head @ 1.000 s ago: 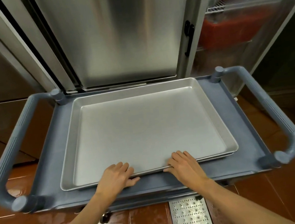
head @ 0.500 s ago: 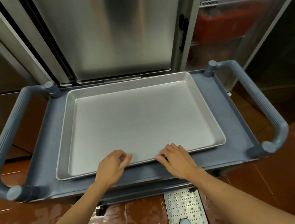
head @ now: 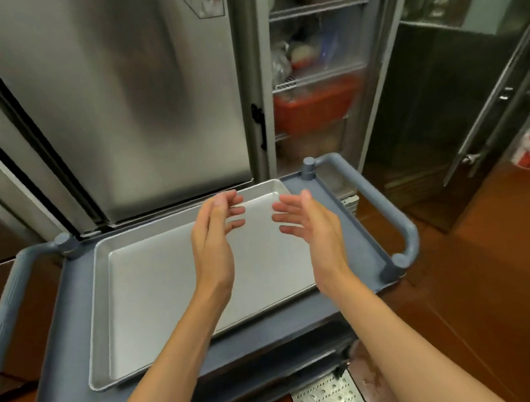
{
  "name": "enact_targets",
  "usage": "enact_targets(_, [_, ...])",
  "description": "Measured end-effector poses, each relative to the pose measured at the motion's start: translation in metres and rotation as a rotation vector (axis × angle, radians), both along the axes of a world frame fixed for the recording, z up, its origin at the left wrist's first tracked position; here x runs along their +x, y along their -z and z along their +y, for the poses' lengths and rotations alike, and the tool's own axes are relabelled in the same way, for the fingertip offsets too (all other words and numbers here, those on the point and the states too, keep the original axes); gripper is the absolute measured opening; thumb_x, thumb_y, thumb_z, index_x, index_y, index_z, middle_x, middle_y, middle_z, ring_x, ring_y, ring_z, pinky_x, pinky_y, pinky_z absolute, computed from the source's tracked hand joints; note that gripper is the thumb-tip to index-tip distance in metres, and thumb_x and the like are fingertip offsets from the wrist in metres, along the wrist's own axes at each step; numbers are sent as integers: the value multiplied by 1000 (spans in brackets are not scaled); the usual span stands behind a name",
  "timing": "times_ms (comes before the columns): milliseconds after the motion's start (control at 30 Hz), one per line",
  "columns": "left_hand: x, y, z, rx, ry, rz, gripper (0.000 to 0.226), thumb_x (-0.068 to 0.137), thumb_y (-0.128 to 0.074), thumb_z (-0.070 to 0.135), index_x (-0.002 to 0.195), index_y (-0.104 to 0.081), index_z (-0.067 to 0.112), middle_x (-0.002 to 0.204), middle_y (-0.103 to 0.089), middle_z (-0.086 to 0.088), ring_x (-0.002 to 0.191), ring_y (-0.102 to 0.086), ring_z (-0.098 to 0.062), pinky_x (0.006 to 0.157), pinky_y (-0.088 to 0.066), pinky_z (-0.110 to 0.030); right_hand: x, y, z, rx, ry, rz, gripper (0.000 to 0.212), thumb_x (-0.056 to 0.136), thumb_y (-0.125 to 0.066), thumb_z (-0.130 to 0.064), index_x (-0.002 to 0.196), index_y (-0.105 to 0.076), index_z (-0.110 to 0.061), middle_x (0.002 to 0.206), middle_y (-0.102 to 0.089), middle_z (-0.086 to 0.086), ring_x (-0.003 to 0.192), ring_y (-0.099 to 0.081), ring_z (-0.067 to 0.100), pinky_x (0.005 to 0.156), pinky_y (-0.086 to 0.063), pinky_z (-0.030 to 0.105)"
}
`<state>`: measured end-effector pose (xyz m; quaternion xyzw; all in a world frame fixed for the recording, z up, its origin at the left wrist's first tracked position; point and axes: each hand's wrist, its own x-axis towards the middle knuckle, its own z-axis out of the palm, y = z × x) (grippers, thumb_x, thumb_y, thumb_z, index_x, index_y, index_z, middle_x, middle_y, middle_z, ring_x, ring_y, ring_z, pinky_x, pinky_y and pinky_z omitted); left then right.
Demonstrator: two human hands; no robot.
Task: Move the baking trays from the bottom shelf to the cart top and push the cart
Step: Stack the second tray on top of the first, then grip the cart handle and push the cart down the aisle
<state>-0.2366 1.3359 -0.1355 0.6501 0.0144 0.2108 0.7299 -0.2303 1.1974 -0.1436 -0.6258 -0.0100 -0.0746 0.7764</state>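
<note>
Both hands up, left hand and right hand wide open, empty, palms facing above the baking tray, which lies lengthwise handle-to-handle along the cart top.

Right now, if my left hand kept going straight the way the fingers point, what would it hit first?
Probably the right hand. The left hand is raised over the tray, open, fingers pointing across at the other palm with only a gap between. Depth is unclear, so it might pass.

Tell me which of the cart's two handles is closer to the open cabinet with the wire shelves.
The right-side handle. It stands just in front of the open cabinet; the left-side handle sits by closed steel doors.
</note>
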Motion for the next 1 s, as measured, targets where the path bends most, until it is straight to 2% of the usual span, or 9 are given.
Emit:
enact_targets(167, [9,-26,-58,10,70,-101,30,97,-45,35,104,-69,18,104,-72,-5,98,-67,-26,85,-55,-41,0,-34,-70,58,93,-106,35,103,-41,-33,105,-71,-15,102,-75,5,97,-70,22,87,-54,44])
enact_targets(333, [31,-36,-128,24,38,-153,26,89,-51,39,95,-68,20,103,-69,-9,97,-65,-26,83,-55,-40,18,-47,-170,12,174,-187,36,99,-43,-37,105,-71,-16,101,-75,1,97,-69,20,86,-56,40])
enact_targets(567, [82,-37,-195,50,-7,-170,22,90,-51,37,97,-68,25,102,-70,-5,98,-65,-25,83,-55,-39,73,-60,-297,-69,253,-253,35,97,-41,-38,105,-70,-20,103,-74,-2,101,-68,16,88,-55,38])
enact_targets(767, [140,-31,-227,55,-95,-157,21,90,-50,34,95,-68,24,100,-70,-4,96,-65,-23,81,-55,-37,145,-60,-328,-73,165,-269,35,97,-42,-32,106,-70,-14,104,-73,5,101,-67,19,90,-54,44])
enact_targets(1000, [241,-10,-249,-11,-198,-186,21,92,-51,33,99,-66,21,100,-70,-5,96,-66,-24,82,-57,-35,259,-49,-339,-115,94,-258,37,95,-43,-34,107,-70,-11,105,-73,5,101,-67,18,90,-55,42])
